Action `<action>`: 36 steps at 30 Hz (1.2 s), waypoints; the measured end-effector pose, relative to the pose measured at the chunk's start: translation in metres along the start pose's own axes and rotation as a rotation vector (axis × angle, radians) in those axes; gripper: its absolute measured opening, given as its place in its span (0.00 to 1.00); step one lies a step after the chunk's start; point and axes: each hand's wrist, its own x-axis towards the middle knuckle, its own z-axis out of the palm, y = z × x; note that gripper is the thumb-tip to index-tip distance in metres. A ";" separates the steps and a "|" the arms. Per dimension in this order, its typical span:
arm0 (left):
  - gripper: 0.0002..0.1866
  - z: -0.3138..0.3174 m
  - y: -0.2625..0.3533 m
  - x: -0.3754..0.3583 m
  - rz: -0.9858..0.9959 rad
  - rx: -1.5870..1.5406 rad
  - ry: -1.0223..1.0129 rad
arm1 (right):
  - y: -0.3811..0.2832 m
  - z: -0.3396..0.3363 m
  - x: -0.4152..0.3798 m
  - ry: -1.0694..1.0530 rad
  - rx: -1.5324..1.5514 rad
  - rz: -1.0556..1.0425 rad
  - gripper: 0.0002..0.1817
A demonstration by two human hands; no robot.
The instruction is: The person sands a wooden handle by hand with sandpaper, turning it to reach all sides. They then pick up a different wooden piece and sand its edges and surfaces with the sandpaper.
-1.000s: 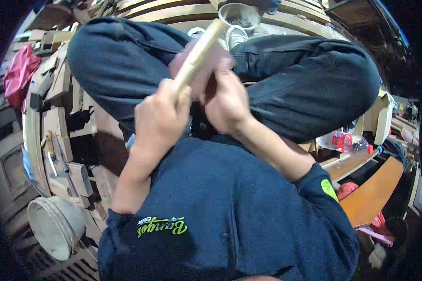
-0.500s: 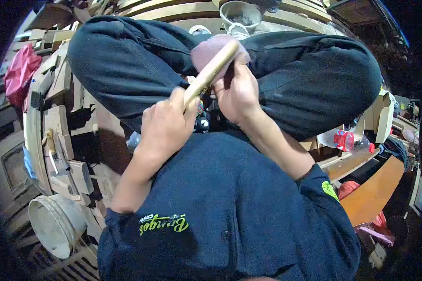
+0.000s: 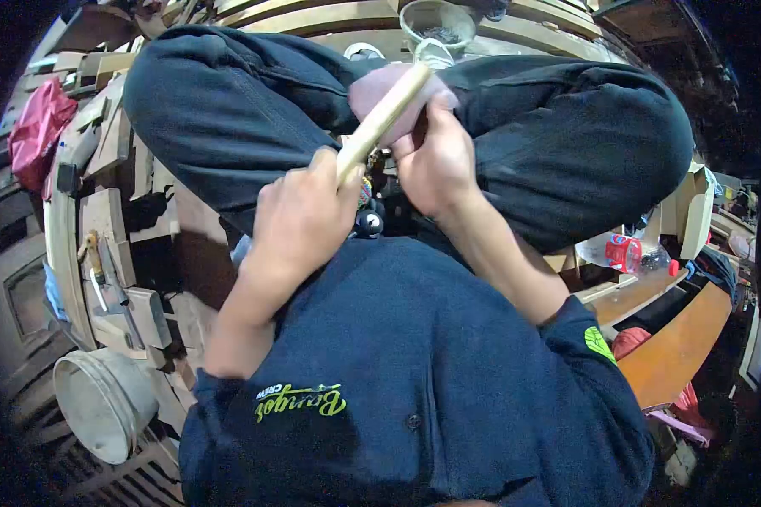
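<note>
My left hand (image 3: pixel 304 211) is closed round the lower end of a pale, smooth wooden stick (image 3: pixel 384 127), which slants up and away over my lap. My right hand (image 3: pixel 440 169) holds a pinkish sheet of sandpaper (image 3: pixel 370 91), its thumb lying near the stick's far end. The sheet spreads behind and beneath the stick. My right fingers are mostly hidden under the sheet. Between my wrists, close to my shirt, is a small round black object (image 3: pixel 369 223) with a white mark.
A white bucket (image 3: pixel 106 406) stands at the lower left, near a chisel-like tool (image 3: pixel 95 262) on wood blocks. A pink plastic bag (image 3: pixel 42 127) lies at the far left. On the right are a plastic bottle (image 3: pixel 624 253) and an orange-brown board (image 3: pixel 681 346). A basin (image 3: pixel 436 27) sits beyond my feet.
The stick has turned slightly and its far end sits a little higher against the sandpaper. My right hand has shifted slightly right. Both hands keep their hold.
</note>
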 end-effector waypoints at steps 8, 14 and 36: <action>0.16 0.003 0.006 0.009 -0.005 0.069 0.030 | 0.007 -0.005 0.004 -0.084 -0.052 0.001 0.25; 0.16 0.001 0.008 0.010 -0.028 -0.022 0.113 | 0.014 -0.003 -0.006 -0.175 -0.288 -0.005 0.23; 0.17 -0.006 0.007 0.026 0.033 0.025 -0.024 | 0.004 -0.013 0.000 -0.029 -0.315 -0.019 0.26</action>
